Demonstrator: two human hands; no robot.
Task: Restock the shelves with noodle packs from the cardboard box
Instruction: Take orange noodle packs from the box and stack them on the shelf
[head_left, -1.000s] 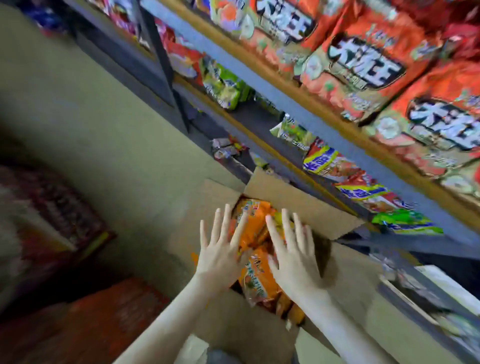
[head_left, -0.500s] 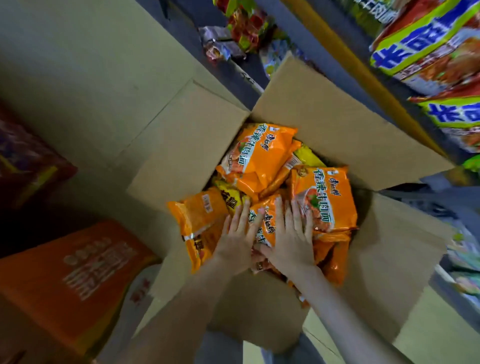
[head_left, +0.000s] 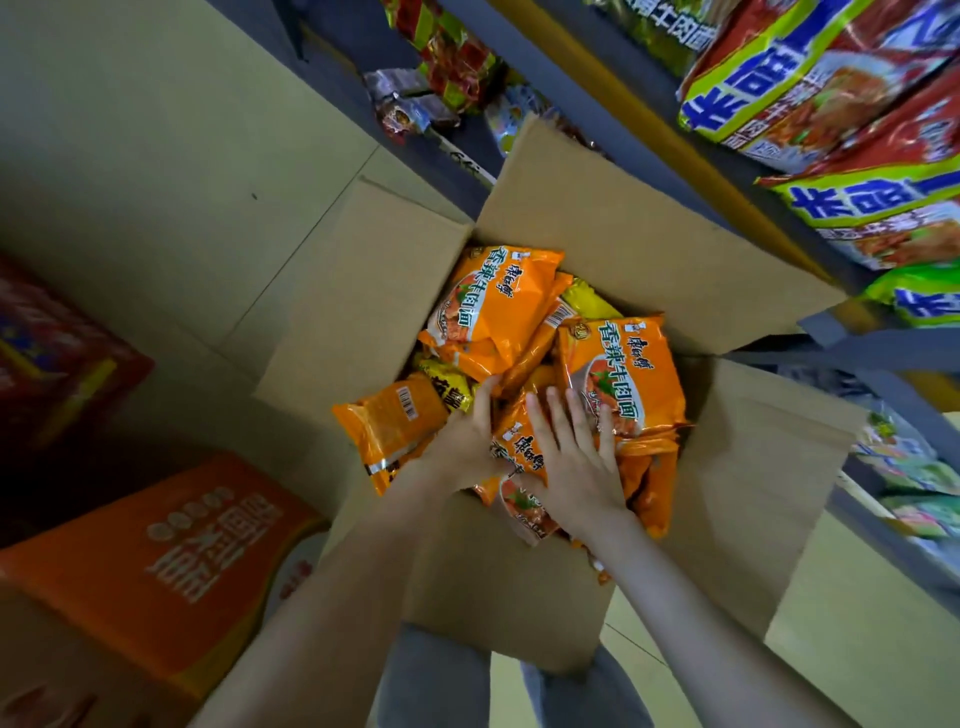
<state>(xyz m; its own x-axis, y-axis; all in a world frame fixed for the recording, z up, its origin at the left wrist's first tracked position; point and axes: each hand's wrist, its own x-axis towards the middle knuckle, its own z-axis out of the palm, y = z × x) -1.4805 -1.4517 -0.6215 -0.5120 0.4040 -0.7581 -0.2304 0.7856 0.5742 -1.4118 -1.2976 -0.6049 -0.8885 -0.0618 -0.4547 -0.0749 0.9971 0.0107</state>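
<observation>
An open cardboard box (head_left: 623, 249) stands on the floor below me, its flaps spread out, filled with several orange noodle packs (head_left: 493, 306). My left hand (head_left: 457, 441) is at the left edge of the middle noodle pack (head_left: 519, 457), with its fingers tucked under that edge and out of sight. My right hand (head_left: 571, 457) lies flat on the same pack, fingers straight and spread, tips touching a further orange pack (head_left: 618, 374). One more pack (head_left: 389, 426) leans over the box's left rim.
Grey shelves (head_left: 597, 98) with a yellow edge run along the right, stocked with red, yellow and green noodle packs (head_left: 831, 78). An orange carton (head_left: 156, 561) and a dark red carton (head_left: 52, 353) sit on the floor at the left.
My view dropped from the shelves to the box. Both hands came down onto the packs; the left hand's fingers have since slid under the middle pack's edge.
</observation>
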